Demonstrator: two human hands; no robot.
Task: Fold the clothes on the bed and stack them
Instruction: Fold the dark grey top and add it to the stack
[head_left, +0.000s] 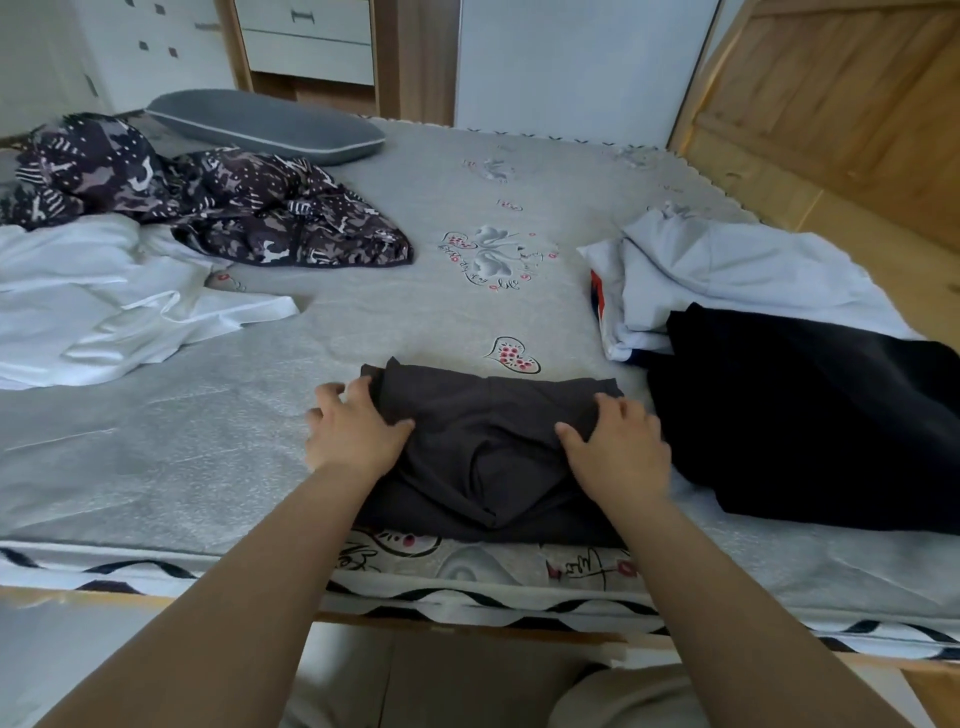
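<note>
Five garments lie on the bed (415, 312), placed here relative to the dark grey garment (488, 447) near the front edge. Far to its left lies one crumpled white garment (98, 296); behind that, one camouflage-print garment (208, 202) is heaped up, with one grey pillow (265, 124) beyond it. The left hand (353, 431) grips the dark grey garment's left end, fingers curled over the fold; the right hand (618, 447) grips its right end likewise. This garment is partly folded, its long axis running left to right along the bed's front edge. To its right lies one black garment (810, 415), overlapping one pale blue garment (727, 270) behind it. The mattress is grey with heart and bow prints; white drawers (306, 36) and a wooden door (841, 104) stand beyond the bed.
</note>
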